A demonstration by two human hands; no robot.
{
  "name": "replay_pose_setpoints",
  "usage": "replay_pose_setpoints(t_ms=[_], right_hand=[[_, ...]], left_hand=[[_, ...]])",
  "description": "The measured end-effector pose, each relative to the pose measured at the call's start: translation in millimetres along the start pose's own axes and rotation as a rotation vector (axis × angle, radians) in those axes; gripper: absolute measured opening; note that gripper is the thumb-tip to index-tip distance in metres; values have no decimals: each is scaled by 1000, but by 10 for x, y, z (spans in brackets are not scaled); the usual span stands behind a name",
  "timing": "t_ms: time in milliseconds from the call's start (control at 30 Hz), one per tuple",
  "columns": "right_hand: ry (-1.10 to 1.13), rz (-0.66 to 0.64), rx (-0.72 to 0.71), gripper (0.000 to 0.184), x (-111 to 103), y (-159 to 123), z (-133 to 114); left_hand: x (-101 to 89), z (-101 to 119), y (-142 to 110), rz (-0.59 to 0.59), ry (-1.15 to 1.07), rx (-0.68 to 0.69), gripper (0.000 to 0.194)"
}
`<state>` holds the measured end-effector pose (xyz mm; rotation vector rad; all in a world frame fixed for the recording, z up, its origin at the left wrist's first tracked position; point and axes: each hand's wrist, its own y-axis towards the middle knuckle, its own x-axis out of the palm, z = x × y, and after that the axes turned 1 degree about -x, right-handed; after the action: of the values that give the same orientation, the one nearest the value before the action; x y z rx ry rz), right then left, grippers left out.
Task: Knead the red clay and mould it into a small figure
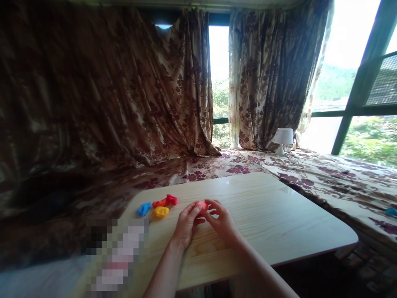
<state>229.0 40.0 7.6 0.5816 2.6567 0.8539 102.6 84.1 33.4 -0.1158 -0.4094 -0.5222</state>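
Note:
A coral-red lump of modelling clay (203, 205) is between my hands, just above the table. My left hand (186, 223) grips it from the left, thumb on top and fingers curled beneath. From the other side, my right hand (221, 217) has its bent fingers and thumb against the lump. Fingers hide part of it. To the left lie more soft clay lumps: a blue one (143, 209), a yellow one (161, 212), an orange-red one (159, 203) and a deeper red one (171, 200) touching the orange-red one.
The pale wooden table (263, 211) has rounded corners. Part of its left side is pixelated. Flowered cloth (310, 176) covers the ledge behind and to the right, with a white lamp (283, 138) on it. A small blue thing (391, 212) lies at the far right. Curtains (186, 91) hang behind.

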Motion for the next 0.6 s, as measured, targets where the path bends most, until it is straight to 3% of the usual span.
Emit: replay_pose_setpoints(t_ms=[100,233,367,600], right_hand=[[12,-33,-48,42,0,-14,-25],[-11,-74,-60,32,-4,-22,-45],[-87,-90,-43,23,-23,-14,-49],[-121,-98,-87,44,-14,-26,-67]], left_hand=[[12,-3,-2,1,22,20,42],[21,9,-16,-32,82,62,36],[27,0,-10,-23,94,85,42],[8,-51,26,9,149,104,44]])
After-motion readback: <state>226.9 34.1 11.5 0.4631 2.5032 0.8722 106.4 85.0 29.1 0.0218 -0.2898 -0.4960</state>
